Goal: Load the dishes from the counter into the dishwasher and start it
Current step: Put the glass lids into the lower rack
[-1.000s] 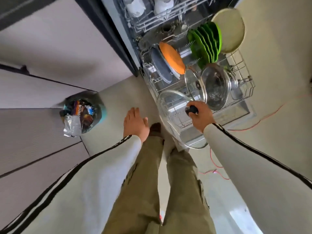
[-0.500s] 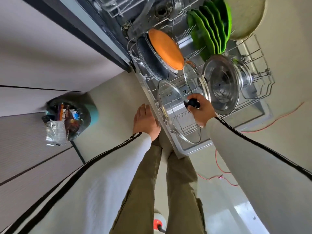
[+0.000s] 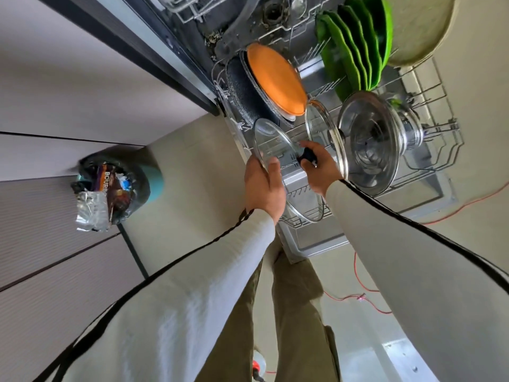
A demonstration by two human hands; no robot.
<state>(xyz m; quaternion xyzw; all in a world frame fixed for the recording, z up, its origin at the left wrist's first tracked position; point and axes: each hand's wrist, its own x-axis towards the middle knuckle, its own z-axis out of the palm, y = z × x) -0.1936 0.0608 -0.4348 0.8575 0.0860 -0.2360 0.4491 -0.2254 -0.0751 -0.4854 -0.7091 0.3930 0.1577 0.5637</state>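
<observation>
Right now both hands are on the same glass lid [image 3: 271,139], which stands on edge over the near-left corner of the dishwasher's lower rack [image 3: 443,150]. The right hand [image 3: 322,173] has its fingers curled round the black knob [image 3: 308,158] on the lid's right-facing side. The left hand [image 3: 264,188] pinches the rim from the left, thumb across the glass.

So the lid sits directly between the 2 hands. Its long line runs away from the person, the far end leaning a little left and the near end low in the wires. That line is roughly parallel to the second glass lid [image 3: 321,125] racked just to its right, with the steel lid [image 3: 371,144] beyond. Whether the rim has seated between the tines, I cannot tell. Judging by this, the coming move is a straight drop along that line, the right hand steering by the knob.
</observation>
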